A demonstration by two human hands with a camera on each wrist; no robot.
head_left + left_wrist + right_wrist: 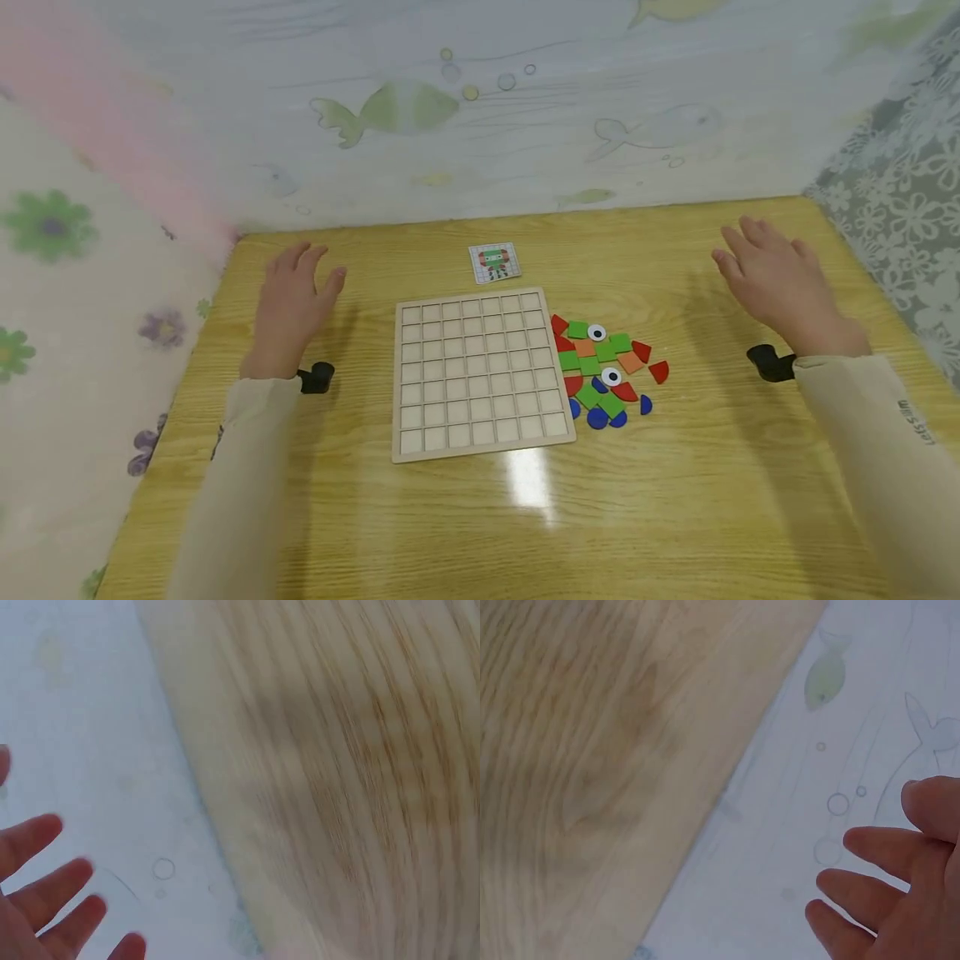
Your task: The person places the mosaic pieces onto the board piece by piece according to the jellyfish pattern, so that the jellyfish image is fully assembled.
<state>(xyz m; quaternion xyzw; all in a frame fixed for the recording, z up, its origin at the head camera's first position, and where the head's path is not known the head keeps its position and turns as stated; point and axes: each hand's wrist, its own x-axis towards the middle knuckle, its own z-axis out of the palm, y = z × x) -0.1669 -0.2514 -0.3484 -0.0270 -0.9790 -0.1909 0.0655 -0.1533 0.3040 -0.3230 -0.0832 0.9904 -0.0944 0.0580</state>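
A square wooden grid board (pixel 480 363) lies on the table with its compartments bare. Beside its right edge is a loose pile of flat pieces: green squares (pixel 590 365), orange squares (pixel 631 361), red quarter rounds (pixel 658 372), blue half rounds (pixel 647 405) and two round eye pieces (pixel 612 377). Behind the board lies a small picture card (pixel 495 262) with a red and green figure on a grid. My left hand (pixel 292 304) hovers left of the board, fingers spread and holding nothing. Over the table's right side, my right hand (pixel 783 283) is likewise raised, fingers relaxed.
The wooden table (pixel 360 533) meets a wall (pixel 525 158) with pale fish drawings at the back. Flowered panels stand at the left (pixel 97 333) and right (pixel 915 167). Black wrist mounts (pixel 318 377) show under both forearms.
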